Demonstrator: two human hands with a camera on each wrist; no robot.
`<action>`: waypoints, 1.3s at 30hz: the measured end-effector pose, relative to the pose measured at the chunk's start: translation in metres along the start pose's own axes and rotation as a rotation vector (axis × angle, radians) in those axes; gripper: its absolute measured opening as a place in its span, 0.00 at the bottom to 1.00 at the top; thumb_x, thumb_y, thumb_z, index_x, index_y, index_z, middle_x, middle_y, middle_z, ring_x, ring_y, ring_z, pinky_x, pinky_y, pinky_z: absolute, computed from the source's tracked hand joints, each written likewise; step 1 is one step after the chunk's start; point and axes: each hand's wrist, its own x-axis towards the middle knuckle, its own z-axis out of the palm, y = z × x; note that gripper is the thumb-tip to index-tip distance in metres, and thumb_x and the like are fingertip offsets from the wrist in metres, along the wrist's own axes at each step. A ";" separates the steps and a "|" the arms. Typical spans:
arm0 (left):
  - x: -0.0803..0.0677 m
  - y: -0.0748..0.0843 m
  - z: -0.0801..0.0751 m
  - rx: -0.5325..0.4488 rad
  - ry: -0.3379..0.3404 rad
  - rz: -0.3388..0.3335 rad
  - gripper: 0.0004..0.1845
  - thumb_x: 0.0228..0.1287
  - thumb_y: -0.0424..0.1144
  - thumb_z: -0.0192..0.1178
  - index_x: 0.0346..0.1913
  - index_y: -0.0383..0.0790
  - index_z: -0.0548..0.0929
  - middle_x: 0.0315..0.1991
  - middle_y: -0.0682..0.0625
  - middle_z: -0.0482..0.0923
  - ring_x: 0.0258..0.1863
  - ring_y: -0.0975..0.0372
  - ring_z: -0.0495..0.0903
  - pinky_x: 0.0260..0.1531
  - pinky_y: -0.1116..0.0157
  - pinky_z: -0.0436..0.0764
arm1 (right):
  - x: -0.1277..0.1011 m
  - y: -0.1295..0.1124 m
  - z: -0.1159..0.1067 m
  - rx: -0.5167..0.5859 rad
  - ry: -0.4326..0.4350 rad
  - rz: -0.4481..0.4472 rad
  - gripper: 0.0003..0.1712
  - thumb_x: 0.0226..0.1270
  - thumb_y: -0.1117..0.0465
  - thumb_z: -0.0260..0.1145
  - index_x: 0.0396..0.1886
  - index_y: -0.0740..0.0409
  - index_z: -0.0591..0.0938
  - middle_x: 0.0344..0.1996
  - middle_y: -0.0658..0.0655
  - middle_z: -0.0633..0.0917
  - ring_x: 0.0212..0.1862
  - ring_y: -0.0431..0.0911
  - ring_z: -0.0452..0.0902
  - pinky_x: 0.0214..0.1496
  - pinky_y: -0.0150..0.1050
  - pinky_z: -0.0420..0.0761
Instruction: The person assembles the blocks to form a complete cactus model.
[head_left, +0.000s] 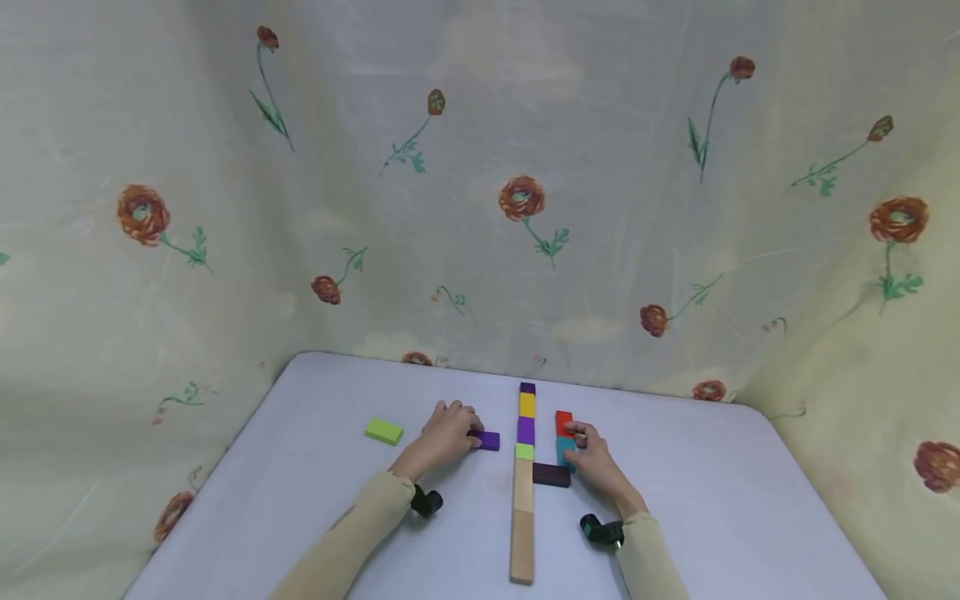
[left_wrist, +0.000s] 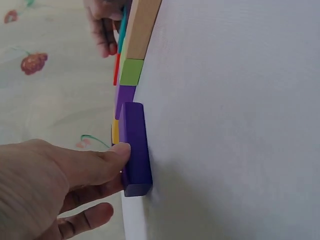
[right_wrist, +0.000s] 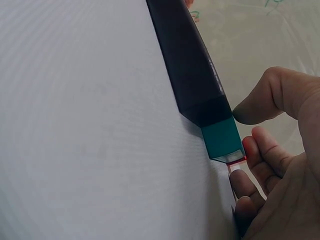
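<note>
A straight row of blocks [head_left: 524, 467] runs down the middle of the table: dark purple, yellow, purple, light green, then two long wooden ones. My left hand [head_left: 448, 430] lies left of the row and pinches a purple block [head_left: 489, 441] flat on the table. In the left wrist view the thumb [left_wrist: 107, 159] presses that purple block [left_wrist: 135, 150]. My right hand [head_left: 594, 461] is right of the row, its fingers curled round a teal block [head_left: 563, 452] that adjoins a red block [head_left: 563, 422]. A dark maroon block [right_wrist: 187, 60] touches the teal block [right_wrist: 222, 140], with the thumb [right_wrist: 257, 105] at their joint.
A lime green block [head_left: 384, 431] lies alone to the left of my left hand. The white table [head_left: 315, 500] has rounded far corners. Flowered cloth [head_left: 480, 208] hangs close behind and along both sides. The dark maroon block [head_left: 551, 475] lies crosswise beside the wooden blocks.
</note>
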 end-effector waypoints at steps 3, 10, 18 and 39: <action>0.006 0.001 0.002 -0.003 -0.001 -0.004 0.12 0.55 0.46 0.63 0.42 0.49 0.84 0.41 0.57 0.79 0.40 0.63 0.70 0.39 0.63 0.61 | 0.000 0.001 0.000 -0.005 0.001 -0.001 0.29 0.60 0.63 0.59 0.61 0.55 0.61 0.61 0.63 0.58 0.64 0.58 0.53 0.62 0.58 0.57; 0.017 0.008 0.007 -0.023 0.000 -0.037 0.11 0.55 0.45 0.63 0.42 0.50 0.85 0.41 0.56 0.79 0.40 0.63 0.69 0.40 0.62 0.63 | 0.001 0.002 0.000 0.007 0.008 0.012 0.29 0.59 0.63 0.59 0.60 0.53 0.62 0.62 0.63 0.58 0.64 0.58 0.53 0.62 0.57 0.57; 0.021 0.017 0.011 -0.043 0.008 -0.045 0.11 0.56 0.43 0.63 0.43 0.49 0.85 0.42 0.56 0.79 0.40 0.62 0.69 0.42 0.61 0.63 | 0.001 0.002 0.000 -0.008 0.001 -0.002 0.29 0.59 0.64 0.59 0.61 0.55 0.61 0.60 0.64 0.59 0.63 0.58 0.54 0.61 0.58 0.57; 0.021 0.021 0.016 -0.027 0.016 -0.037 0.12 0.58 0.45 0.61 0.45 0.50 0.84 0.44 0.55 0.78 0.44 0.61 0.71 0.47 0.56 0.65 | 0.003 0.003 0.000 -0.004 0.007 -0.014 0.30 0.57 0.64 0.60 0.60 0.56 0.62 0.59 0.63 0.60 0.62 0.57 0.55 0.61 0.58 0.58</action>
